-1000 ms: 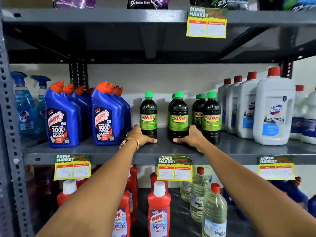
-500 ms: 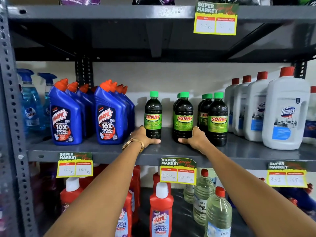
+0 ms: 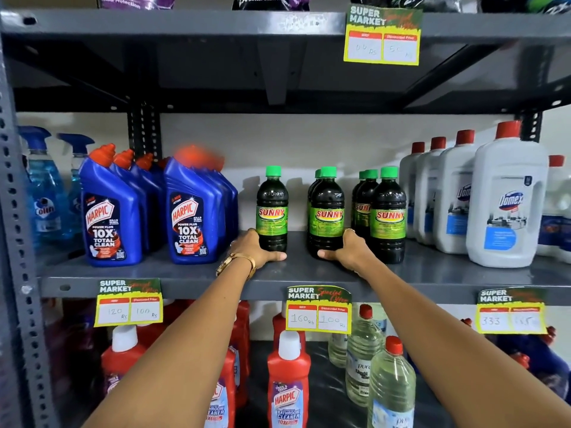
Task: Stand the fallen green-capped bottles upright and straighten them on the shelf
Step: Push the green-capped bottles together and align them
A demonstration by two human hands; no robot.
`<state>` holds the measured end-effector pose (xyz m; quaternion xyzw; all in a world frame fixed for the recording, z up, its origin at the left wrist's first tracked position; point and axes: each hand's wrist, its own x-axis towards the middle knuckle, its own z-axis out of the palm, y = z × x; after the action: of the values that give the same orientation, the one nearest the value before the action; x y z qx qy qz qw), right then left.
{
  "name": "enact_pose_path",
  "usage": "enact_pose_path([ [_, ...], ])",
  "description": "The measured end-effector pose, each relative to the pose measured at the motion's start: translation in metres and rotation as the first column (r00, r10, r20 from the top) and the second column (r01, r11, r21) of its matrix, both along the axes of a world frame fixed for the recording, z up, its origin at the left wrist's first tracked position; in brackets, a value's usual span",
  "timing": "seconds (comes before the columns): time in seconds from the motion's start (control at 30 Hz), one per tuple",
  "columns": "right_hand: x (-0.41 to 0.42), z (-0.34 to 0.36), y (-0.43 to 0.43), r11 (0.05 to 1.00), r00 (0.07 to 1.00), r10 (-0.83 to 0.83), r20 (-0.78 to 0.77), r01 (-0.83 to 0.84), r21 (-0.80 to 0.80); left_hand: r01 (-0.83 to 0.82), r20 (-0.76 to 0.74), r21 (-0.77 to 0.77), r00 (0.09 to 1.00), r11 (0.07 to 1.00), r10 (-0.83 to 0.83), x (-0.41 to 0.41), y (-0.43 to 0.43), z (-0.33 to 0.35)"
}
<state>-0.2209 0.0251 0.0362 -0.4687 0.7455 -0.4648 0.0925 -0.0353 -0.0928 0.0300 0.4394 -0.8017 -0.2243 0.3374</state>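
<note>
Sunny bottles (image 3: 327, 211) all stand upright; left hand (image 3: 253, 251) fingers wrap the lone bottle (image 3: 272, 211), right hand (image 3: 349, 251) the middle one. Nudging toward 3 o'clock could topple neighbours.

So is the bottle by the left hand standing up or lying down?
Standing up. The leftmost Sunny bottle has its base on the shelf, green cap on top.

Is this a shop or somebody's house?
Most likely a shop, in its cleaning aisle. Yellow price tags saying SUPER MARKET hang on the grey metal shelf, and many identical bottles stand in rows, like the blue Harpic bottles and green-capped Sunny bottles.
</note>
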Motion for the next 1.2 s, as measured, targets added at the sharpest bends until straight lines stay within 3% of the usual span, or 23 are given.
enact_pose_path([
  [0.23, 0.003, 0.002, 0.008, 0.999, 1.0, 0.017, -0.021, -0.017, 0.033, -0.014, 0.023, -0.003, 1.0, 1.0, 0.014, 0.002, 0.005, 0.002],
  [0.4, -0.003, 0.002, 0.039, 0.974, 0.978, 0.209, 0.019, -0.21, 0.089, -0.081, 0.022, -0.007, 0.996, 0.997, 0.081, 0.003, 0.016, 0.006],
  [0.5, -0.021, -0.002, 0.074, 0.985, 0.986, 0.164, 0.034, -0.162, -0.054, -0.173, -0.192, -0.24, 0.973, 0.955, 0.128, 0.006, 0.031, 0.007],
  [0.57, -0.037, -0.005, 0.097, 0.971, 0.999, 0.015, 0.038, -0.005, -0.24, -0.154, -0.281, -0.467, 0.96, 0.871, 0.02, 0.006, 0.043, 0.006],
  [0.63, -0.055, -0.004, 0.11, 0.925, 0.988, -0.147, 0.053, 0.156, -0.345, -0.061, -0.226, -0.574, 0.97, 0.817, -0.087, 0.004, 0.055, 0.005],
  [0.7, -0.07, -0.004, 0.113, 0.936, 0.978, -0.196, 0.078, 0.21, -0.282, 0.069, -0.125, -0.592, 0.976, 0.803, -0.177, -0.005, 0.063, 0.004],
  [0.8, -0.084, 0.0, 0.103, 0.988, 0.988, -0.127, 0.083, 0.134, -0.081, 0.308, 0.085, -0.534, 0.946, 0.787, -0.313, -0.026, 0.069, 0.005],
  [0.9, -0.091, 0.005, 0.084, 0.997, 0.992, -0.032, 0.123, 0.039, -0.06, 0.478, 0.308, -0.394, 0.873, 0.785, -0.377, -0.048, 0.073, 0.01],
  [1.07, -0.098, 0.002, 0.062, 0.995, 0.992, -0.072, 0.103, 0.079, -0.061, 0.507, 0.45, -0.332, 0.826, 0.796, -0.339, -0.073, 0.076, 0.013],
  [1.2, -0.106, -0.002, 0.052, 0.994, 0.992, -0.081, 0.096, 0.088, -0.071, 0.491, 0.447, -0.311, 0.831, 0.814, -0.331, -0.075, 0.077, 0.009],
])
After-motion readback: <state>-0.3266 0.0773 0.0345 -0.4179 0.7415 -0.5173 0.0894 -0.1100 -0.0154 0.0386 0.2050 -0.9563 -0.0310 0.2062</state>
